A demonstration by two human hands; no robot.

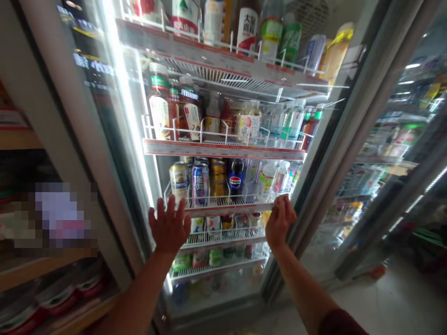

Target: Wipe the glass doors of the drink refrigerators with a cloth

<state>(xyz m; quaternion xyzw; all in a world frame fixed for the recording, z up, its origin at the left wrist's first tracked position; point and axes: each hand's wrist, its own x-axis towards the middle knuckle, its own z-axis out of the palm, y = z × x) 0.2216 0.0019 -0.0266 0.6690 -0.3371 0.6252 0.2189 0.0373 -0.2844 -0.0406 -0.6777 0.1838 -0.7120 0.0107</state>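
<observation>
I face an open drinks fridge with several wire shelves. My left hand [170, 225] is open, fingers spread, its fingertips at the front rail of the can shelf [226, 206], just below a pale can [179, 180] and a blue can [200, 184]. My right hand [280, 219] has its fingers curled over the right end of the same shelf rail, near small white bottles [267, 180]. A Pepsi bottle [236, 176] stands mid-shelf between my hands.
Higher shelves hold tea bottles [159, 109] and water bottles [291, 122]; lower shelves hold small cups [213, 224]. The glass door [352, 153] stands open at the right. Wooden shelving [42, 270] is at the left. Grey floor [401, 298] lies at the lower right.
</observation>
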